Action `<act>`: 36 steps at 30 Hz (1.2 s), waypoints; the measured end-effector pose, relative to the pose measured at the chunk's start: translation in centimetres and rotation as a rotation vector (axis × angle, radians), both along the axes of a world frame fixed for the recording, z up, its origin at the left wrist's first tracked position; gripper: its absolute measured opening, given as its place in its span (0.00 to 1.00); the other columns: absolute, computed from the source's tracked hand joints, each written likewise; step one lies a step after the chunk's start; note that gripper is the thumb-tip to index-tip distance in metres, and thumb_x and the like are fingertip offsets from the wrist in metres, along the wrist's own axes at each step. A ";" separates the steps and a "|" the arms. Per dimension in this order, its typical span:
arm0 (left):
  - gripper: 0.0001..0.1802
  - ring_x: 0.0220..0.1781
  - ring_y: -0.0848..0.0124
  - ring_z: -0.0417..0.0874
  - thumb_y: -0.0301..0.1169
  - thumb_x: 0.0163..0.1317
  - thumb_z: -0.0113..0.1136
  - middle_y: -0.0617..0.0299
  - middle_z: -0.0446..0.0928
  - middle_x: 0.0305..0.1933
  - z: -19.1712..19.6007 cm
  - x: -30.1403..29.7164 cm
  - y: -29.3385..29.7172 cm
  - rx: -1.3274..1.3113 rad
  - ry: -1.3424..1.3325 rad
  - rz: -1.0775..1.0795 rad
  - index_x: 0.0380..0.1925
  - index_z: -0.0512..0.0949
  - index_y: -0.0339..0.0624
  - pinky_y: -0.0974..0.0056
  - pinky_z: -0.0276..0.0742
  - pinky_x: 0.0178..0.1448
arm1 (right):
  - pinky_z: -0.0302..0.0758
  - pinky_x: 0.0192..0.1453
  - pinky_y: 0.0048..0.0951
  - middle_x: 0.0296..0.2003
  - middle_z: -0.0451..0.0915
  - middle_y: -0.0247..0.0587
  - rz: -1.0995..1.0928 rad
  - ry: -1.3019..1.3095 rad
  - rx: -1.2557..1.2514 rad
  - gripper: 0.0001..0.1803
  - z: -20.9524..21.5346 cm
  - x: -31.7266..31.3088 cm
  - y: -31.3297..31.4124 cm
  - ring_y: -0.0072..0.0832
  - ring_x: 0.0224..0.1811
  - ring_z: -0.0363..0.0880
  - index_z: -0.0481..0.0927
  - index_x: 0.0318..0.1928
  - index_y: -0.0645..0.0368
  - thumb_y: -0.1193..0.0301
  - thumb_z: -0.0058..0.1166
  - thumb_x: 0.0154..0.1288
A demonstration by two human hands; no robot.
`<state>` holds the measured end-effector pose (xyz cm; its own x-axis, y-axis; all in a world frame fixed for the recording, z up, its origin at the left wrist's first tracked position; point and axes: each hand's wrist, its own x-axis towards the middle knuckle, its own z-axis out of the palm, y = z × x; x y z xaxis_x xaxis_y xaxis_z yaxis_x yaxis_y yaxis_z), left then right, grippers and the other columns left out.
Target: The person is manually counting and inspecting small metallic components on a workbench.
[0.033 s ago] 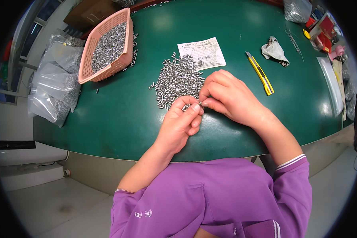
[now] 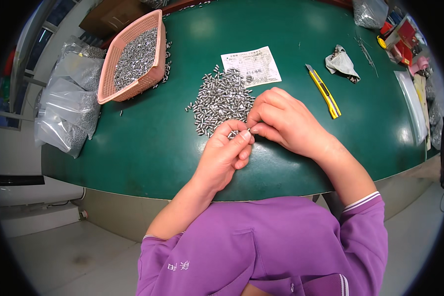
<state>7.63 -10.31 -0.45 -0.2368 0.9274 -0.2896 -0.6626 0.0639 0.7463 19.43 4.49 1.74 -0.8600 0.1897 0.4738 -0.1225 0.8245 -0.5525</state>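
Close to the table's front edge, my two hands meet at their fingertips. My left hand (image 2: 227, 150) pinches a small silver metal part (image 2: 249, 129) between thumb and fingers, and most of that part is hidden. From the right, my right hand (image 2: 286, 121) pinches at the same part with thumb and forefinger. Just beyond the hands lies a loose pile of small cylindrical metal parts (image 2: 219, 98), silver with dark bands. A printed paper slip (image 2: 261, 66) with handwriting touches the pile's far right side.
At the left stand a pink plastic basket (image 2: 155, 74) of metal parts and filled clear bags (image 2: 66, 111). A yellow utility knife (image 2: 324, 93) and a crumpled white wrapper (image 2: 343, 64) lie right on the green table (image 2: 133, 163). Another bag (image 2: 370, 14) sits far right.
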 end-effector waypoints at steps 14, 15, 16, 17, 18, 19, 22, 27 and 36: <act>0.08 0.25 0.77 0.66 0.31 0.68 0.42 0.59 0.71 0.33 0.3 -0.2 -0.1 0.045 -0.042 -0.018 0.36 0.70 0.41 0.75 0.60 0.22 | 0.72 0.42 0.34 0.33 0.73 0.34 0.066 -0.129 0.057 0.07 -1.1 0.2 0.3 0.34 0.38 0.73 0.77 0.32 0.54 0.74 0.59 0.50; 0.08 0.25 0.77 0.66 0.31 0.68 0.42 0.59 0.71 0.33 0.3 -0.3 -0.1 0.046 -0.043 -0.017 0.36 0.70 0.41 0.75 0.60 0.22 | 0.72 0.42 0.35 0.33 0.73 0.34 0.072 -0.149 0.093 0.07 -1.1 0.2 0.4 0.34 0.38 0.73 0.77 0.31 0.54 0.73 0.59 0.50; 0.08 0.25 0.77 0.66 0.30 0.68 0.42 0.59 0.71 0.33 0.3 -0.3 -0.1 0.048 -0.047 -0.020 0.36 0.70 0.41 0.75 0.60 0.22 | 0.72 0.42 0.35 0.33 0.73 0.34 0.078 -0.167 0.129 0.07 -1.1 0.2 0.4 0.34 0.39 0.73 0.77 0.31 0.54 0.73 0.59 0.50; 0.07 0.25 0.77 0.66 0.30 0.67 0.41 0.59 0.71 0.33 0.3 -0.3 -0.1 0.050 -0.051 -0.023 0.36 0.69 0.40 0.75 0.60 0.22 | 0.72 0.42 0.35 0.33 0.73 0.34 0.078 -0.167 0.129 0.07 -1.1 0.2 0.4 0.34 0.39 0.73 0.77 0.31 0.54 0.73 0.59 0.50; 0.07 0.25 0.77 0.66 0.30 0.67 0.41 0.59 0.71 0.33 0.3 -0.3 -0.2 0.050 -0.052 -0.023 0.36 0.69 0.40 0.75 0.60 0.22 | 0.72 0.42 0.35 0.33 0.73 0.34 0.070 -0.177 0.132 0.06 -1.1 0.3 0.4 0.34 0.39 0.73 0.77 0.31 0.55 0.73 0.59 0.50; 0.07 0.25 0.77 0.66 0.29 0.67 0.41 0.59 0.71 0.34 0.2 -0.4 -0.2 0.054 -0.059 -0.020 0.37 0.69 0.40 0.75 0.60 0.23 | 0.72 0.42 0.35 0.33 0.73 0.35 0.060 -0.186 0.134 0.06 -1.1 0.3 0.3 0.35 0.39 0.73 0.76 0.30 0.55 0.73 0.59 0.50; 0.07 0.26 0.77 0.67 0.29 0.66 0.42 0.59 0.71 0.35 0.3 -0.2 -0.1 0.043 -0.058 -0.003 0.39 0.68 0.40 0.74 0.62 0.24 | 0.72 0.43 0.35 0.33 0.73 0.36 0.036 -0.223 0.113 0.06 -1.0 0.4 0.3 0.36 0.40 0.73 0.76 0.30 0.56 0.73 0.58 0.51; 0.07 0.28 0.77 0.68 0.29 0.66 0.44 0.60 0.71 0.35 0.3 -0.2 0.0 0.020 -0.051 0.031 0.41 0.67 0.41 0.74 0.64 0.26 | 0.71 0.43 0.34 0.32 0.73 0.36 -0.030 -0.118 -0.042 0.05 -0.2 0.1 0.4 0.35 0.39 0.72 0.75 0.30 0.57 0.74 0.58 0.52; 0.06 0.27 0.81 0.67 0.30 0.67 0.48 0.64 0.70 0.34 0.2 0.1 0.0 -0.003 0.007 -0.041 0.42 0.68 0.43 0.77 0.62 0.24 | 0.72 0.43 0.32 0.32 0.74 0.36 0.083 0.050 -0.238 0.06 -0.7 -0.3 -0.2 0.33 0.39 0.74 0.78 0.33 0.58 0.77 0.58 0.53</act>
